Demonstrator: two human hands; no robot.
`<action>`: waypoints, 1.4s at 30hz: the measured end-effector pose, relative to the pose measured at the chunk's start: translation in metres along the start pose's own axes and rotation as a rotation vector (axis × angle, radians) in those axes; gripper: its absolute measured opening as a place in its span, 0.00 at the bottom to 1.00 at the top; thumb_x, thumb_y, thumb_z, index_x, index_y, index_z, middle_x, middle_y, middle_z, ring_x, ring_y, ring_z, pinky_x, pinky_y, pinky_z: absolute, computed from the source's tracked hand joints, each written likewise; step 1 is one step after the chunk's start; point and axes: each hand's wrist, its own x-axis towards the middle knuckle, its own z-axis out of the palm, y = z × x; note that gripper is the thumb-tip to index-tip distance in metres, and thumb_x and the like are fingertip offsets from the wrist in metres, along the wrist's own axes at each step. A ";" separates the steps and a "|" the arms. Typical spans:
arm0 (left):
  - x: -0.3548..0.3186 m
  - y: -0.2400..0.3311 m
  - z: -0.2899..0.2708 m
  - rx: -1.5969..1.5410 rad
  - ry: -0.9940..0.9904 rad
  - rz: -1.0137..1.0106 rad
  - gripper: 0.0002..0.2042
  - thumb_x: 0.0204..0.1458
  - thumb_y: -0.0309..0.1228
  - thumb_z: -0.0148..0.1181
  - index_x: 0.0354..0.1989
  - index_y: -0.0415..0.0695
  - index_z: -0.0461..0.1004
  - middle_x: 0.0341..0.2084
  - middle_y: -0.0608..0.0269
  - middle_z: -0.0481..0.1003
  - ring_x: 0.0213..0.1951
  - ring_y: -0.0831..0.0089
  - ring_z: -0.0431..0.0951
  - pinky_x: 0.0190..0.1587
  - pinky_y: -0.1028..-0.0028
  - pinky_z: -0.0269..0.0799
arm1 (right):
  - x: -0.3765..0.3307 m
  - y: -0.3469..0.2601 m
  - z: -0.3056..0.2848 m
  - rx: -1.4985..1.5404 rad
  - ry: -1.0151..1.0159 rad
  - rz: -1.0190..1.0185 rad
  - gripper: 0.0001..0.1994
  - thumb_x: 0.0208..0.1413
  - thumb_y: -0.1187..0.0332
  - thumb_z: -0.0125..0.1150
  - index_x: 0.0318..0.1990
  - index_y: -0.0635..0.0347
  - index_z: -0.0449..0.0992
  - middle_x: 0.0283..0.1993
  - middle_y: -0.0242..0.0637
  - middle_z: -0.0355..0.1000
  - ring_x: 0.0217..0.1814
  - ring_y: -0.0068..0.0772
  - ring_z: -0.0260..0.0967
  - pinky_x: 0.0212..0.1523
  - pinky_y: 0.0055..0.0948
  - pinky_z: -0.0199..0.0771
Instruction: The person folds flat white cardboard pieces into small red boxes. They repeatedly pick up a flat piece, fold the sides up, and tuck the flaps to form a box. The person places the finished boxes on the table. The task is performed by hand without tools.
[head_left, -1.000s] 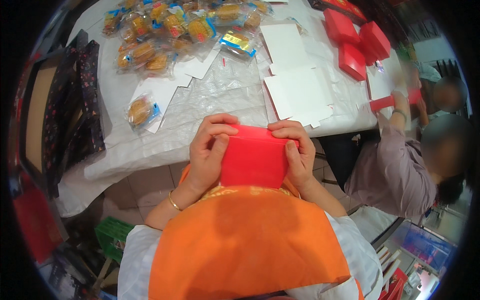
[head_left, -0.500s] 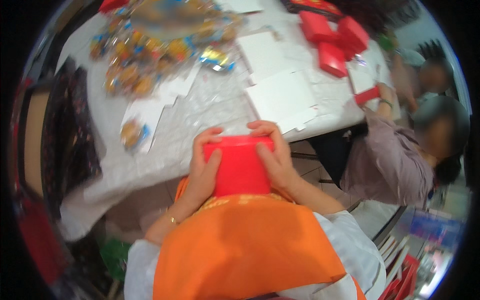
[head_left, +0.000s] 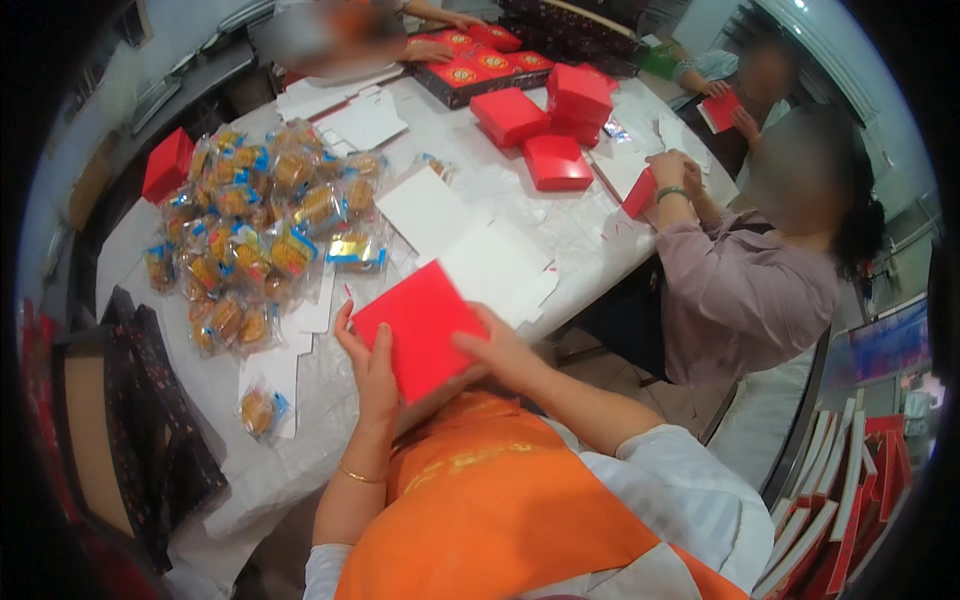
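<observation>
Over the table's near edge I hold a red square cardboard box (head_left: 422, 325), tilted, with a plain face towards me. My left hand (head_left: 370, 365) grips its left side, thumb on the face and fingers behind. My right hand (head_left: 505, 352) closes on the opposite side, its thumb lying on the face and its fingers mostly hidden. Just beyond the box lie white flat card pieces (head_left: 495, 270). Left of them is a heap of round brown pastries in clear wrappers (head_left: 290, 230). One wrapped pastry (head_left: 258, 410) sits apart near the left edge.
Several red boxes (head_left: 557, 162) are stacked at the back right, beside a dark tray (head_left: 470, 90) holding red boxes. Co-workers sit right and far; the nearest, in a mauve sleeve (head_left: 690, 260), handles a red piece. A dark patterned carton (head_left: 150, 420) stands left; red-and-white flat cartons (head_left: 830, 500) lean lower right.
The red box has been raised and turned in my hands, from square-on and low to slanted over the table edge. My view has tipped up, showing more of the table's far side.
</observation>
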 end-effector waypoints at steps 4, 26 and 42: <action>0.003 0.007 0.012 0.028 -0.082 0.038 0.38 0.60 0.27 0.51 0.77 0.47 0.38 0.67 0.48 0.54 0.62 0.58 0.67 0.61 0.64 0.64 | 0.074 -0.002 -0.094 0.217 0.166 -0.179 0.24 0.64 0.62 0.61 0.64 0.61 0.65 0.54 0.40 0.74 0.47 0.35 0.77 0.39 0.36 0.84; -0.037 -0.036 -0.164 1.183 -0.590 0.634 0.23 0.50 0.35 0.63 0.55 0.39 0.73 0.50 0.40 0.74 0.47 0.39 0.73 0.52 0.45 0.69 | -0.103 0.260 -0.141 -0.692 0.679 0.243 0.13 0.64 0.59 0.59 0.46 0.58 0.77 0.42 0.47 0.79 0.44 0.50 0.77 0.46 0.41 0.76; -0.009 -0.033 -0.177 1.020 -1.048 -0.122 0.19 0.58 0.39 0.62 0.53 0.39 0.76 0.55 0.42 0.72 0.53 0.47 0.74 0.50 0.53 0.71 | -0.032 0.342 -0.075 -0.828 0.436 0.879 0.17 0.64 0.57 0.59 0.53 0.58 0.75 0.49 0.47 0.77 0.51 0.49 0.75 0.53 0.41 0.74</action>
